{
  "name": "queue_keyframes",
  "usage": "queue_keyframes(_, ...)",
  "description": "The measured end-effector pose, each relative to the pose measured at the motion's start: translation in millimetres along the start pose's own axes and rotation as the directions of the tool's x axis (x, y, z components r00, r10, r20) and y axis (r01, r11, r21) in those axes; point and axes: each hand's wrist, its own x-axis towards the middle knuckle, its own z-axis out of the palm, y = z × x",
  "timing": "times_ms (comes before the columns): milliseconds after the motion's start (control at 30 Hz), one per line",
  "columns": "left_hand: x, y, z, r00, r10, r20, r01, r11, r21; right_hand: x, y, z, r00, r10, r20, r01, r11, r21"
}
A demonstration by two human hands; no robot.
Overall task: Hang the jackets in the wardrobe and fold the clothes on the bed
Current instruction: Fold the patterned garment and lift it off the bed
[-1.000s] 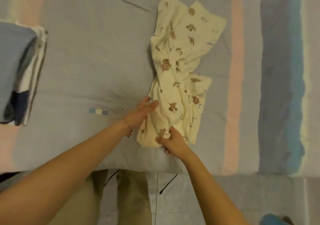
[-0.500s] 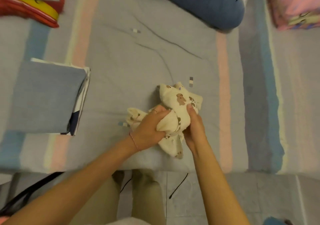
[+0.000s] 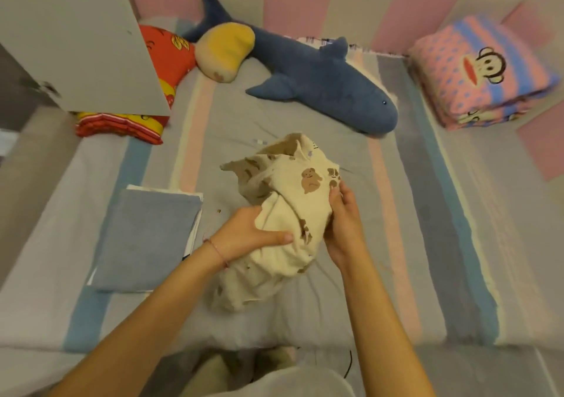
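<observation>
Bed (image 3: 305,128) fills most of my view: striped sheet, padded pink/grey wall behind. A grey panel (image 3: 76,39) juts in top L, prob. a wardrobe door, can't confirm. A blue shark plush (image 3: 320,82) lies across the far half. A folded pink monkey blanket (image 3: 482,73) sits far R, and a red cushion (image 3: 164,57) is partly hidden by the panel. Nearer, L side, a folded blue garment (image 3: 146,234) lies flat on a white piece. I take it for the done pile.

Item in hand is the cream bear-print garment (image 3: 293,213). It's bunched up mid-bed toward the front edge, just R of the blue pile and not touching it. The top looks lifted and the lower end trails on the sheet. L hand (image 3: 250,234) clamps the near-L of the bundle, thumb across the front. R hand (image 3: 341,225) grips the R side, fingers dug into the cloth. The hands are close together w/ fabric between them.

My read: folding step, early, since it's a wad w/ no clean edges.

To do it well I'd:
- find the shoulders or two matching corners
- spread the hands, shake it out, lay it flat short of the shark
- smooth it, fold the sleeves in, then halve it

The soft knit will prob. slump, so I'd fold on the bed, not in air, and stay off the blue pile. The thin bracelet (image 3: 218,251) on the L wrist could snag.
</observation>
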Motion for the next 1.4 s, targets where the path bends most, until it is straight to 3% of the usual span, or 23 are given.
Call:
queue_keyframes(100,-14,8,-25,0.985,-0.03,-0.172,-0.025,0.95,-0.311,-16,5,7,0.959,0.167,0.231,-0.062,0.914,-0.401)
queue_keyframes(167,-17,16,-42,0.982,-0.045,-0.186,-0.042,0.896,-0.442,-21,6,15,0.914,0.264,0.308,-0.028,0.797,-0.603)
queue_keyframes(233,-24,25,-65,0.985,-0.001,-0.174,-0.079,0.889,-0.452,-26,4,31,0.947,0.16,0.279,0.067,0.751,-0.657)
queue_keyframes(300,-29,32,-92,0.973,0.066,-0.221,-0.14,0.931,-0.337,-31,-3,45,0.986,0.022,0.166,0.075,0.831,-0.551)
queue_keyframes(400,-34,35,-136,0.945,0.122,-0.304,-0.175,0.972,-0.155,-35,-20,59,0.988,-0.154,-0.003,0.137,0.888,-0.439)
queue_keyframes(467,-40,31,-150,0.944,0.126,-0.305,-0.161,0.983,-0.092,-41,-25,73,0.976,-0.194,-0.099,0.148,0.924,-0.353)
queue_keyframes(533,-42,23,-149,0.944,0.117,-0.309,-0.141,0.988,-0.056,-46,-31,87,0.982,-0.13,-0.14,0.095,0.969,-0.229)
queue_keyframes(667,-47,15,-136,0.93,0.083,-0.358,-0.139,0.981,-0.134,-58,-64,110,0.998,0.053,-0.015,-0.055,0.989,-0.138)
queue_keyframes(800,-63,18,-85,0.976,0.12,-0.182,-0.082,0.976,0.203,-70,-108,138,0.986,-0.057,0.156,0.088,0.975,-0.202)
queue_keyframes(867,-65,20,-35,0.991,0.108,-0.08,-0.093,0.98,0.176,-75,-125,155,0.97,-0.083,0.226,0.105,0.991,-0.087)
queue_keyframes(933,-52,28,12,0.98,0.106,-0.167,-0.101,0.994,0.038,-81,-139,164,0.95,-0.048,0.307,0.043,0.999,0.026)
queue_keyframes(1000,-30,37,32,0.932,0.032,-0.36,-0.067,0.994,-0.084,-83,-146,167,0.926,-0.057,0.374,0.049,0.998,0.031)
queue_keyframes(1067,-6,42,35,0.868,-0.066,-0.492,0.013,0.994,-0.112,-79,-152,155,0.907,-0.165,0.388,0.197,0.979,-0.045)
queue_keyframes(1167,2,53,29,0.891,-0.105,-0.441,0.035,0.986,-0.163,-59,-161,110,0.832,-0.268,0.486,0.437,0.857,-0.275)
queue_keyframes(1267,0,76,15,0.895,-0.078,-0.44,-0.081,0.94,-0.331,-49,-156,49,0.828,-0.069,0.556,0.45,0.673,-0.587)
queue_keyframes(1400,1,115,-1,0.868,-0.056,-0.493,-0.244,0.817,-0.523,-42,-105,-26,0.885,0.244,0.397,0.219,0.535,-0.816)
